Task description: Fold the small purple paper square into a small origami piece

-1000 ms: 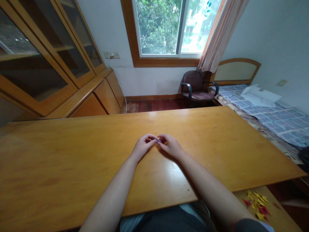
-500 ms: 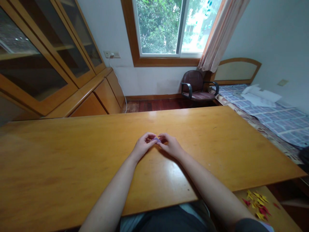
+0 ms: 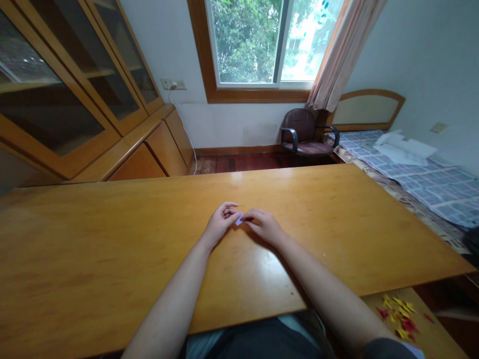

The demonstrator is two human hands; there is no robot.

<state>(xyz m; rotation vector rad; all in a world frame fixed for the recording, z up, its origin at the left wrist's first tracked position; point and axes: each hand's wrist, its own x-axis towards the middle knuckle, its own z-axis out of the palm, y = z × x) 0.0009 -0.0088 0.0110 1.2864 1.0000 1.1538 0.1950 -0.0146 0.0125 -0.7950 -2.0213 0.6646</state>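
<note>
A small piece of purple paper (image 3: 239,218), apparently folded, is held just above the wooden table (image 3: 123,239). My left hand (image 3: 222,219) pinches its left side between thumb and fingers, with the index finger raised. From the right, my right hand (image 3: 263,223) has thumb and fingertips closed at the paper's right edge. The fold details are too small to make out.
On a lower board at the bottom right lie several yellow and red folded paper pieces (image 3: 400,314). A glass-door cabinet (image 3: 75,89) stands left, an office chair (image 3: 305,132) beyond the table, and a bed (image 3: 422,174) at the right.
My fingers have shifted on the purple paper. It now shows a lighter, flatter face, and my left index finger has lifted off it.
</note>
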